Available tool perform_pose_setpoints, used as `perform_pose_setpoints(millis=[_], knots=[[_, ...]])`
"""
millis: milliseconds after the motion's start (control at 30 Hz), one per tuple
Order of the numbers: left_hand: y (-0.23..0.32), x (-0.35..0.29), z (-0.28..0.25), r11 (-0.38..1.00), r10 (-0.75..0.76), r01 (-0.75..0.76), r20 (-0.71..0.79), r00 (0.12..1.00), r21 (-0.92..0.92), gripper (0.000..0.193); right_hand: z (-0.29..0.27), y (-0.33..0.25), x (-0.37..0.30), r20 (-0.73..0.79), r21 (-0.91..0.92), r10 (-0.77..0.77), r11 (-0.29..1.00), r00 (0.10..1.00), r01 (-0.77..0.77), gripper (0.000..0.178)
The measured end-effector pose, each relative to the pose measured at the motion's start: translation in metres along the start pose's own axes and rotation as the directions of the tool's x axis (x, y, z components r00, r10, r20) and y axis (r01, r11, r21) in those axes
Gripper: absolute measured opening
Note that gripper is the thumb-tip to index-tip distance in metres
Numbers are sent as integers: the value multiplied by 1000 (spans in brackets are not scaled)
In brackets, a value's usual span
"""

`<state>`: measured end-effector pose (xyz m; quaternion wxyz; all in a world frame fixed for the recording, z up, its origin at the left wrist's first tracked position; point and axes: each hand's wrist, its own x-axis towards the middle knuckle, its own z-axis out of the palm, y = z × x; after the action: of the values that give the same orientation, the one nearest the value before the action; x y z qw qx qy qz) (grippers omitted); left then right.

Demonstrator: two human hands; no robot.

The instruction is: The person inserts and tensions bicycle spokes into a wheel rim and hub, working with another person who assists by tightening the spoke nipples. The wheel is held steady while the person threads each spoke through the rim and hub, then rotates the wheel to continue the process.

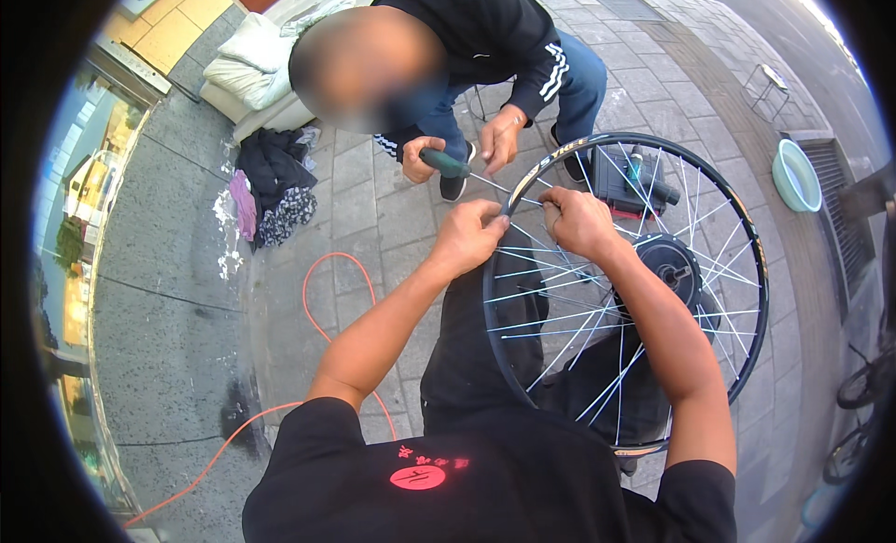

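A spoked wheel with a black rim [758, 253], thin silver spokes [527, 336] and a dark hub [668, 274] leans over my legs. My left hand [469, 237] is closed on the rim's left side, thumb against its edge. Inside the rim, my right hand [581, 224] pinches a spoke close to the rim; its fingertips partly hide the spoke's end. Across from me a person holds a green-handled screwdriver [444, 163], its shaft pointing at the rim just above my left hand. That person's other hand [501, 140] is beside the shaft.
Behind the wheel, a dark tool case [616, 183] with a power tool sits on the paving. A pale green basin [795, 176] stands at right, near a grate. An orange hose [307, 291] loops across the ground at left. Clothes [271, 174] lie piled beside a cushioned seat [252, 71].
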<state>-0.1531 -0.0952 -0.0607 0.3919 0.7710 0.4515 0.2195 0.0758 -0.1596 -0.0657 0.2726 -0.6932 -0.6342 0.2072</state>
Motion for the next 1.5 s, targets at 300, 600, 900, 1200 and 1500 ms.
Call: perform_pose_setpoints(millis=[300, 600, 900, 1200, 1500], knots=[[0, 0, 2, 1000, -14, 14, -4, 1000, -20, 36, -2, -2, 0, 7, -4, -1, 1000, 1000, 1, 28], [-1, -2, 0, 1000, 8, -8, -16, 1000, -22, 35, 0, -2, -1, -14, -13, -16, 1000, 1000, 16, 29], [7, -10, -4, 1000, 11, -11, -10, 1000, -14, 34, 0, -5, -4, -13, -15, -24, 1000, 1000, 24, 30], [1, -9, -2, 1000, 3, -3, -8, 1000, -30, 36, 3, -2, -3, -16, -21, -29, 999, 999, 28, 29], [2, -13, -3, 999, 29, -29, -23, 999, -40, 32, 2, -6, -3, -26, -26, -42, 999, 999, 42, 28]])
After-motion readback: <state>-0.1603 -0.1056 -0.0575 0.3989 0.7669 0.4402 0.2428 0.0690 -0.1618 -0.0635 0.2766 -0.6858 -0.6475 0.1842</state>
